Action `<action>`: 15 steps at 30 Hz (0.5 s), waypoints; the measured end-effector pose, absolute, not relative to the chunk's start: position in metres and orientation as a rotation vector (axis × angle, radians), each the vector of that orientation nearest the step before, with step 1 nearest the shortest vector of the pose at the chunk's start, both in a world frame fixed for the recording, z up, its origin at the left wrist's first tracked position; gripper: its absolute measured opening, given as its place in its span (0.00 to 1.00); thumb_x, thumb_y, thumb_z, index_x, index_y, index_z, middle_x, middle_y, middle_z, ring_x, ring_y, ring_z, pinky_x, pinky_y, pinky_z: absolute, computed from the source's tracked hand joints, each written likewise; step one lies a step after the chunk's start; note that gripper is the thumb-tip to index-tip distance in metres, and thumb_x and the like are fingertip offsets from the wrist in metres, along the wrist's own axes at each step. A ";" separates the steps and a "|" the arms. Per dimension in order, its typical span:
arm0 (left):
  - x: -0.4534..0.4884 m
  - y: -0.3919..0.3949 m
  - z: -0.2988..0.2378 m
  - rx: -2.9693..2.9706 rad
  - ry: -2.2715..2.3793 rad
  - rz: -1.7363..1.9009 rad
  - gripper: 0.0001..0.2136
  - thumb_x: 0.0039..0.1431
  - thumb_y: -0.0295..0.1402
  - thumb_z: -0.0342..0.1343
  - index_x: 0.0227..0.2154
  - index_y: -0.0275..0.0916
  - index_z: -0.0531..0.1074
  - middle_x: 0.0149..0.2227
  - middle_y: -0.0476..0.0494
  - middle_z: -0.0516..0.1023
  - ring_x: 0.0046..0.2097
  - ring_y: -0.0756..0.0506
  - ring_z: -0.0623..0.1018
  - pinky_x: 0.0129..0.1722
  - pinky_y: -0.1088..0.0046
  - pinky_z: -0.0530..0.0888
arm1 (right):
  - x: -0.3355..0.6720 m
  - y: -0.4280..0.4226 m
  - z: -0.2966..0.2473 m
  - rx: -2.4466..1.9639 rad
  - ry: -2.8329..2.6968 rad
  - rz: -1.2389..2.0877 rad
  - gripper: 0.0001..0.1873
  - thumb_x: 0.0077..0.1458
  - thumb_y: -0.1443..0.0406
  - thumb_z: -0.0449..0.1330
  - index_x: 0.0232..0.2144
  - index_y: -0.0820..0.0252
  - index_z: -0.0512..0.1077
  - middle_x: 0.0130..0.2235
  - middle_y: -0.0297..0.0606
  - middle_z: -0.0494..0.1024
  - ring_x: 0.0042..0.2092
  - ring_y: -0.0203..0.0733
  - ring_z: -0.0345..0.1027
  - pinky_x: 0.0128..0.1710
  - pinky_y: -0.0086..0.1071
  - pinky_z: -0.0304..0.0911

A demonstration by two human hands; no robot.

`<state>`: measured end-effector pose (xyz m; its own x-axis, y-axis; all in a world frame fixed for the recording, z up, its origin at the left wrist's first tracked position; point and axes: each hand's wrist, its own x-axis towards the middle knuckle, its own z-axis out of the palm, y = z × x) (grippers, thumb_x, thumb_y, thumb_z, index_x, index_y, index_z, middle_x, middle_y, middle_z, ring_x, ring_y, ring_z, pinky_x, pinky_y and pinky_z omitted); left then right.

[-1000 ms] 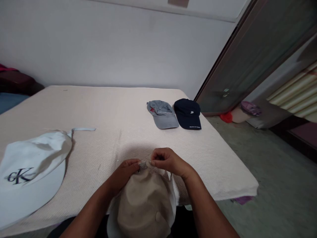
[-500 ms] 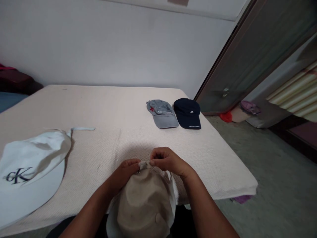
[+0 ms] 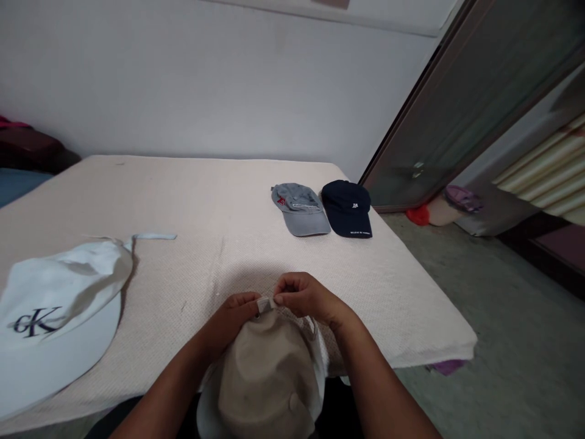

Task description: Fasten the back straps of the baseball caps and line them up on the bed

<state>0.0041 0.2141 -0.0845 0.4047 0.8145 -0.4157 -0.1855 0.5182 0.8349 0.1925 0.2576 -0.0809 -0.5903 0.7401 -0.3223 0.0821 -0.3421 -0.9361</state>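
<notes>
A beige cap [image 3: 269, 378] is at the near edge of the bed, its inside turned up toward me and its strap end pointing away. My left hand [image 3: 238, 314] grips the band on the left of the strap, thumb on top. With thumb and forefinger, my right hand [image 3: 301, 296] pinches the strap [image 3: 265, 303] just right of the left fingertips. To the left lies a white cap [image 3: 68, 305] with black letters, its loose strap stretched out to the right.
Farther back on the pale bed cover [image 3: 183, 195] lie a grey cap [image 3: 301, 210] and a navy cap [image 3: 347, 208], side by side near the right edge. A white wall [image 3: 205, 85] stands behind. Floor [image 3: 457, 292] and a dark sliding door [image 3: 439, 122] are to the right.
My right fingertips have shifted slightly left along the strap, closer to my left hand. The caps on the bed stay where they were.
</notes>
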 end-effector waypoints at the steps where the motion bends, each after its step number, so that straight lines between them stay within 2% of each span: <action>1: 0.004 0.214 -0.084 0.790 0.948 0.720 0.09 0.52 0.37 0.57 0.25 0.35 0.71 0.21 0.51 0.69 0.22 0.53 0.64 0.23 0.77 0.59 | 0.193 0.258 -0.081 -1.072 -1.438 1.982 0.06 0.46 0.65 0.61 0.26 0.62 0.68 0.18 0.25 0.61 0.18 0.26 0.49 0.15 0.22 0.44; 8: 0.004 0.214 -0.086 0.766 0.921 0.749 0.09 0.53 0.36 0.56 0.28 0.34 0.72 0.23 0.49 0.70 0.24 0.53 0.66 0.25 0.77 0.61 | 0.191 0.257 -0.082 -1.055 -1.339 2.023 0.09 0.45 0.63 0.62 0.26 0.62 0.68 0.17 0.24 0.60 0.17 0.25 0.47 0.15 0.22 0.43; 15: 0.005 0.213 -0.087 0.714 0.870 0.729 0.09 0.53 0.35 0.57 0.26 0.34 0.71 0.22 0.50 0.69 0.23 0.53 0.65 0.24 0.78 0.61 | 0.188 0.256 -0.080 -1.015 -1.249 2.108 0.11 0.43 0.62 0.64 0.26 0.62 0.67 0.17 0.24 0.61 0.16 0.25 0.48 0.14 0.22 0.42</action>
